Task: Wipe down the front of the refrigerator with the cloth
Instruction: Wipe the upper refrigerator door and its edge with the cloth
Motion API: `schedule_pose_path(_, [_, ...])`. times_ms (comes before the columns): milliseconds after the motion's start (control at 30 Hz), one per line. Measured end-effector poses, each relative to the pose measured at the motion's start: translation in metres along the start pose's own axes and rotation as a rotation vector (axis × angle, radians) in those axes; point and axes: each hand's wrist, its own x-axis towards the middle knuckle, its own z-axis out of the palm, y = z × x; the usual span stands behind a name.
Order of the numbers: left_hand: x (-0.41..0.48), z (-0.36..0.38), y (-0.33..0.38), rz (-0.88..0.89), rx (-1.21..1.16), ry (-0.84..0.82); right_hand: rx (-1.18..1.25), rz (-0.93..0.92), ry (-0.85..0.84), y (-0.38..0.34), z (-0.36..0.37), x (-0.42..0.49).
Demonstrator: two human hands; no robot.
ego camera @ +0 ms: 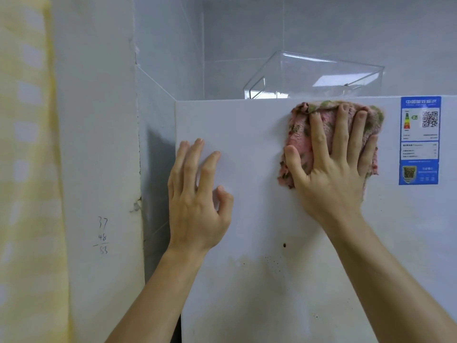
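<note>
Up near the top edge of the white refrigerator (259, 280), the right hand (331, 169) presses a pink cloth (299, 134) with green flecks flat against the door, its 5 digits straight and spread wide over the fabric. The cloth sits just below the door's upper edge, with a blue energy label (419, 139) just beside it on the right. The left hand (197, 199) holds nothing; its fingers reach up along the door near the left edge, loosely extended, the thumb slightly bent. Lower on the door, below and between the hands, lie brown specks (284, 245) and a faint dingy patch. A clear plastic container (314, 75) stands on top of the refrigerator. To the left, a white wall (99, 169) bears handwritten numbers (102, 235), 37, 48 and 53, and a yellow checked fabric (27, 169) hangs at the far left.
</note>
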Motion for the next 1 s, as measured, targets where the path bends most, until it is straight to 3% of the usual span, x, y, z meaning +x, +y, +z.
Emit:
schedule_pose_path(333, [-0.005,0.005,0.016,0.001,0.056,-0.040,-0.013,-0.077,0.004,0.043,0.000,-0.081])
schedule_pose_path(567, [-0.003,0.006,0.022,0.037,0.066,-0.073,-0.009,-0.052,0.034,0.037,0.000,-0.037])
schedule_pose_path(733, [-0.005,-0.001,0.007,-0.030,0.027,-0.046,0.016,-0.014,0.032,-0.004,0.008,-0.008])
schedule_pose_path(1000, [-0.008,-0.023,-0.036,-0.042,-0.003,0.105,0.045,-0.204,0.122,-0.098,0.030,-0.003])
